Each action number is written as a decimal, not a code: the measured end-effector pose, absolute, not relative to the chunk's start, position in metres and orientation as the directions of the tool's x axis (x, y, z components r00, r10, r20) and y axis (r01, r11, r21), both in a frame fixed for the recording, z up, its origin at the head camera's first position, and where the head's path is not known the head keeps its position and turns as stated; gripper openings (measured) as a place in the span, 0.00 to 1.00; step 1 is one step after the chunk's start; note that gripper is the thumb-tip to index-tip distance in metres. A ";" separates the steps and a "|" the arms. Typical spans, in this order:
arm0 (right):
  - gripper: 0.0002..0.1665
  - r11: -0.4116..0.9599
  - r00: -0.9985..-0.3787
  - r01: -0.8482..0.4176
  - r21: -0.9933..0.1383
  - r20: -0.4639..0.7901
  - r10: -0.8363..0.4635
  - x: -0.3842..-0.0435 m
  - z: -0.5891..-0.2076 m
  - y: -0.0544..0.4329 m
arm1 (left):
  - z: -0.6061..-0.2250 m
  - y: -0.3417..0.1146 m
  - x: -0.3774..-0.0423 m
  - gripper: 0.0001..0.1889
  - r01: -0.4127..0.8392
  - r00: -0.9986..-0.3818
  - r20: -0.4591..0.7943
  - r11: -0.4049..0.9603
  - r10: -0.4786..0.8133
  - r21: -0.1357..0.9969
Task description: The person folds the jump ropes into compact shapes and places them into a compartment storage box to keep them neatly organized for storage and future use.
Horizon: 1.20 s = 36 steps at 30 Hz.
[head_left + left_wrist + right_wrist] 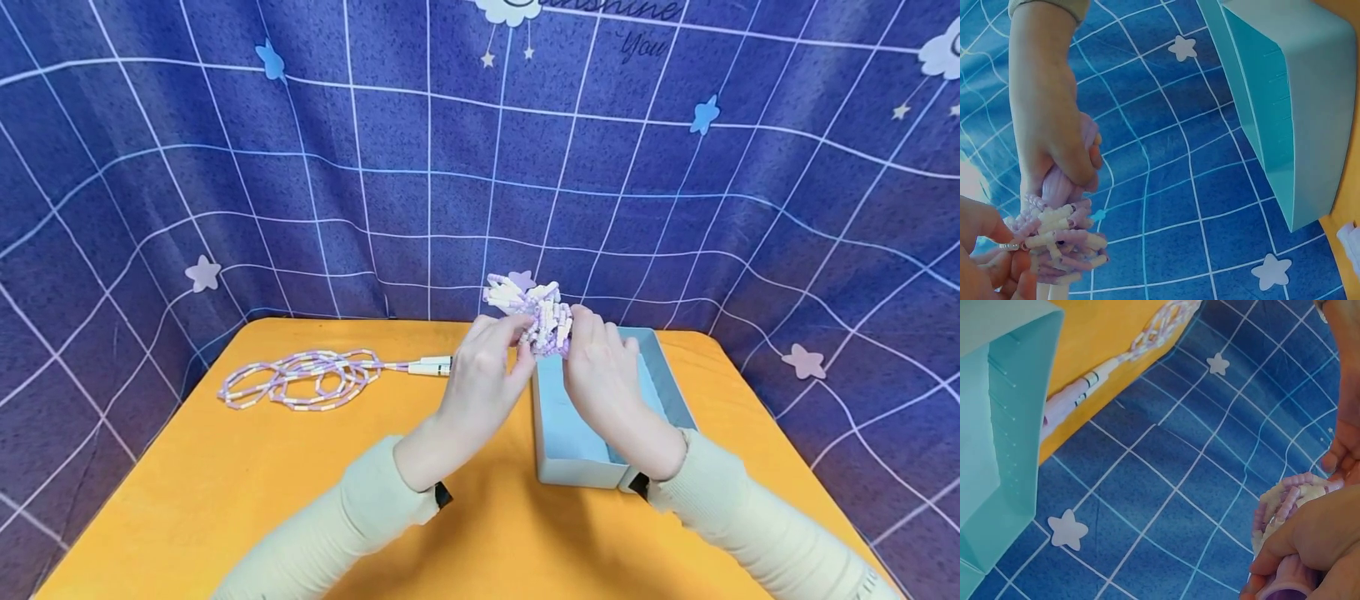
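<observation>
beaded bundle [551, 325]: lilac/white | coiled rope [315, 356] 8 o'clock: lilac/white bands | bin [577, 472] 4 o'clock: pale blue | tabletop [247, 500]: orange | backdrop [405, 208]: navy, pale grid

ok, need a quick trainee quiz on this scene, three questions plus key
1. True or false: the left hand pinches the bundled beaded rope.
2. Where does the loosely coiled rope lie? A) in the blue box; B) on the orange table; C) over a sleeve.
3. Which hand grips the purple handle?

Key: 1. True. 2. B. 3. The right hand.
</observation>
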State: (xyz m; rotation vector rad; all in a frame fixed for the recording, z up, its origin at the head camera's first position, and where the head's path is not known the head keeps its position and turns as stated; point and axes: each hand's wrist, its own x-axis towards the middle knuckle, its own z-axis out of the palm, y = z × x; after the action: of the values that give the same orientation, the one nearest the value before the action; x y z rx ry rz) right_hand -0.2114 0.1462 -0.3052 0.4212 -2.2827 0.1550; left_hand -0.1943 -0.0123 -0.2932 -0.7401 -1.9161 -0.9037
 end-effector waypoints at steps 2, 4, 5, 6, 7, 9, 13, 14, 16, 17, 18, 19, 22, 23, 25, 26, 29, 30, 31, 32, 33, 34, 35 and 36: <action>0.19 0.936 -0.629 -0.351 0.019 0.736 -0.251 -0.212 -0.305 0.146 | -0.294 -0.012 -0.194 0.16 0.763 -0.475 0.872 0.549 0.120 0.341; 0.18 0.936 -0.625 -0.351 0.015 0.741 -0.246 -0.212 -0.305 0.146 | -0.294 -0.012 -0.193 0.17 0.756 -0.505 0.857 0.530 0.100 0.384; 0.18 0.936 -0.622 -0.353 0.011 0.744 -0.243 -0.213 -0.305 0.146 | -0.294 -0.011 -0.193 0.16 0.754 -0.516 0.851 0.519 0.092 0.401; 0.18 0.935 -0.621 -0.355 0.007 0.746 -0.241 -0.213 -0.305 0.146 | -0.294 -0.011 -0.192 0.16 0.753 -0.524 0.847 0.512 0.087 0.413; 0.18 0.934 -0.618 -0.357 0.004 0.749 -0.239 -0.213 -0.304 0.146 | -0.295 -0.011 -0.192 0.15 0.753 -0.529 0.844 0.506 0.084 0.421; 0.18 0.932 -0.613 -0.362 0.001 0.753 -0.239 -0.213 -0.304 0.146 | -0.295 -0.011 -0.191 0.13 0.755 -0.534 0.841 0.495 0.083 0.431; 0.19 0.924 -0.604 -0.381 0.009 0.754 -0.257 -0.213 -0.303 0.146 | -0.295 -0.011 -0.190 0.12 0.762 -0.527 0.845 0.489 0.087 0.425; 0.19 0.923 -0.602 -0.384 0.012 0.755 -0.260 -0.212 -0.303 0.146 | -0.295 -0.011 -0.190 0.11 0.769 -0.518 0.850 0.486 0.092 0.416; 0.20 0.922 -0.597 -0.387 0.020 0.756 -0.267 -0.212 -0.302 0.146 | -0.295 -0.012 -0.191 0.10 0.788 -0.491 0.864 0.479 0.109 0.387; 0.20 0.922 -0.595 -0.387 0.024 0.757 -0.269 -0.212 -0.302 0.146 | -0.295 -0.012 -0.191 0.10 0.800 -0.472 0.873 0.473 0.119 0.368; 0.21 0.922 -0.592 -0.386 0.028 0.759 -0.271 -0.212 -0.302 0.146 | -0.296 -0.012 -0.191 0.10 0.812 -0.453 0.882 0.469 0.131 0.347; 0.21 0.922 -0.590 -0.385 0.032 0.760 -0.273 -0.211 -0.301 0.147 | -0.296 -0.013 -0.191 0.10 0.823 -0.432 0.890 0.467 0.145 0.323; 0.22 0.921 -0.585 -0.386 0.046 0.760 -0.283 -0.211 -0.301 0.148 | -0.297 -0.013 -0.191 0.10 0.838 -0.388 0.901 0.482 0.195 0.256; 0.21 0.921 -0.583 -0.386 0.049 0.761 -0.285 -0.211 -0.301 0.148 | -0.297 -0.013 -0.191 0.10 0.837 -0.382 0.899 0.492 0.212 0.240; 0.21 0.921 -0.585 -0.385 0.050 0.759 -0.286 -0.211 -0.301 0.148 | -0.298 -0.013 -0.190 0.09 0.829 -0.377 0.892 0.521 0.250 0.204; 0.21 0.921 -0.587 -0.386 0.048 0.758 -0.285 -0.211 -0.301 0.148 | -0.298 -0.014 -0.189 0.08 0.823 -0.375 0.888 0.537 0.268 0.186; 0.20 0.923 -0.596 -0.383 0.035 0.754 -0.276 -0.211 -0.302 0.149 | -0.298 -0.015 -0.188 0.07 0.802 -0.355 0.882 0.585 0.309 0.118; 0.20 0.924 -0.599 -0.382 0.030 0.753 -0.272 -0.211 -0.303 0.149 | -0.299 -0.015 -0.189 0.07 0.791 -0.343 0.884 0.605 0.319 0.089; 0.19 0.924 -0.604 -0.380 0.026 0.750 -0.270 -0.211 -0.303 0.149 | -0.299 -0.015 -0.189 0.08 0.781 -0.330 0.886 0.622 0.326 0.062; 0.19 0.925 -0.608 -0.378 0.025 0.747 -0.269 -0.211 -0.303 0.149 | -0.300 -0.015 -0.189 0.08 0.768 -0.317 0.889 0.640 0.331 0.036; 0.19 0.926 -0.613 -0.376 0.022 0.744 -0.266 -0.211 -0.303 0.149 | -0.300 -0.016 -0.189 0.08 0.754 -0.302 0.893 0.656 0.333 0.010; 0.20 0.928 -0.617 -0.372 0.022 0.741 -0.265 -0.211 -0.303 0.150 | -0.301 -0.016 -0.189 0.08 0.742 -0.286 0.898 0.670 0.335 -0.014; 0.20 0.929 -0.624 -0.371 0.017 0.737 -0.262 -0.211 -0.303 0.150 | -0.301 -0.016 -0.189 0.08 0.732 -0.271 0.901 0.680 0.338 -0.034; 0.20 0.930 -0.629 -0.367 0.012 0.733 -0.258 -0.211 -0.303 0.150 | -0.302 -0.016 -0.189 0.08 0.728 -0.259 0.903 0.684 0.342 -0.050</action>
State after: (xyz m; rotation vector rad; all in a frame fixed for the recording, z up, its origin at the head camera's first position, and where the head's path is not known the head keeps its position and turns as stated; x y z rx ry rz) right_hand -0.2106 0.1500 -0.3034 0.4408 -2.2826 0.1762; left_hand -0.1893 -0.0156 -0.3018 -0.8407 -1.8618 -0.4664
